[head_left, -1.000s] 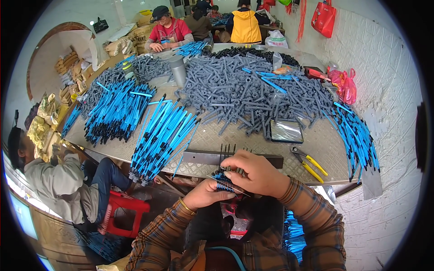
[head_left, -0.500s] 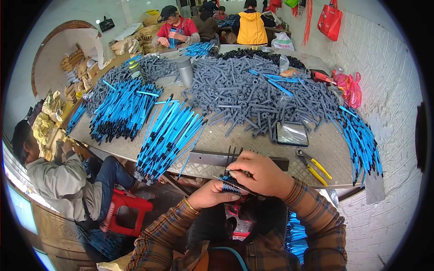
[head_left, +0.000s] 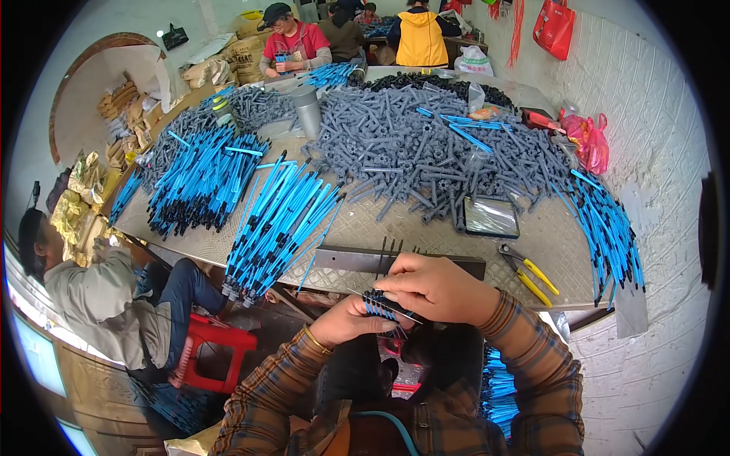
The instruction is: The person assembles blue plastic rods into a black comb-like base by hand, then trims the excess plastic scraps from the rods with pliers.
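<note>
Just in front of the table edge, my left hand [head_left: 344, 323] is closed round a small bundle of blue tubes [head_left: 378, 305] with black ends. Over the bundle's far end, my right hand [head_left: 435, 289] is pinched, its fingertips pressed together; what they grip is hidden. A thin, shiny metal strip [head_left: 407, 315] slants across the bundle between both hands. Right behind them, a dark metal bar [head_left: 346, 259] lies along the table edge, with several thin black pins [head_left: 391, 245] standing up by it.
Grey plastic tubes [head_left: 426, 144] are heaped across the table. Blue black-tipped tubes lie in bunches at left [head_left: 277, 228] and right [head_left: 604, 235]. Yellow-handled pliers [head_left: 528, 273] and a dark-rimmed tray [head_left: 490, 218] lie at right. One person [head_left: 114, 296] sits at left; others sit behind.
My right fingers have shifted slightly left and down on the bundle, and more of the metal strip shows. My left hand stays closed on the tubes. Across the table, a person's hands have lowered.
</note>
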`<move>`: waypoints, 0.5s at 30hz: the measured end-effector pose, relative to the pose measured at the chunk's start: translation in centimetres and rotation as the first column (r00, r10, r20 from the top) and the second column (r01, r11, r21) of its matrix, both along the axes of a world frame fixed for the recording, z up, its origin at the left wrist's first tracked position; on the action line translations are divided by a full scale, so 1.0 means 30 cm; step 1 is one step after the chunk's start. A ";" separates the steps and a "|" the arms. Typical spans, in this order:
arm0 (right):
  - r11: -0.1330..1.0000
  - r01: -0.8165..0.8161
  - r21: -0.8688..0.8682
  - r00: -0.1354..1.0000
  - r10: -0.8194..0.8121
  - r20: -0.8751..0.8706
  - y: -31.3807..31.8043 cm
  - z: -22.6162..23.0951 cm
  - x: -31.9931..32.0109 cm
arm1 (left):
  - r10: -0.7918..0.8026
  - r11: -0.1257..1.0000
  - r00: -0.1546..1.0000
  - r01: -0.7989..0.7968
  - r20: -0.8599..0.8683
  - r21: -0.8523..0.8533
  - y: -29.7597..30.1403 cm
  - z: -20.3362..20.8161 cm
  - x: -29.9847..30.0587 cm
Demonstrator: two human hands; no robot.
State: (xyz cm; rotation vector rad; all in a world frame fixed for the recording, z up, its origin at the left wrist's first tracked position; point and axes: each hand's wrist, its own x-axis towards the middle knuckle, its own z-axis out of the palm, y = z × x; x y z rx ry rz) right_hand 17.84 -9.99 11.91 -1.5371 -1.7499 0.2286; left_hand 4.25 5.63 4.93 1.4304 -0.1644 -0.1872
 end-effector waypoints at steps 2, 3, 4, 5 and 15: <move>1.000 -0.015 0.003 1.000 0.015 0.020 -0.003 0.000 0.000 | -0.005 1.000 1.000 0.005 -0.010 -0.001 0.002 0.004 -0.001; 1.000 -0.030 0.005 0.999 0.030 0.040 -0.005 0.001 -0.001 | -0.012 1.000 1.000 0.012 -0.011 -0.008 0.002 0.009 -0.001; 0.999 -0.046 0.008 0.997 0.046 0.060 -0.006 0.003 -0.002 | -0.019 1.000 1.000 0.019 -0.012 -0.014 0.003 0.015 -0.002; 0.999 -0.046 0.007 0.997 0.045 0.060 -0.006 0.005 -0.003 | -0.026 0.999 1.000 0.025 -0.013 -0.021 0.003 0.019 -0.002; 0.995 0.099 0.015 0.993 -0.098 -0.071 0.001 -0.017 -0.045 | -0.003 0.999 1.000 0.004 0.007 -0.043 -0.001 0.024 -0.003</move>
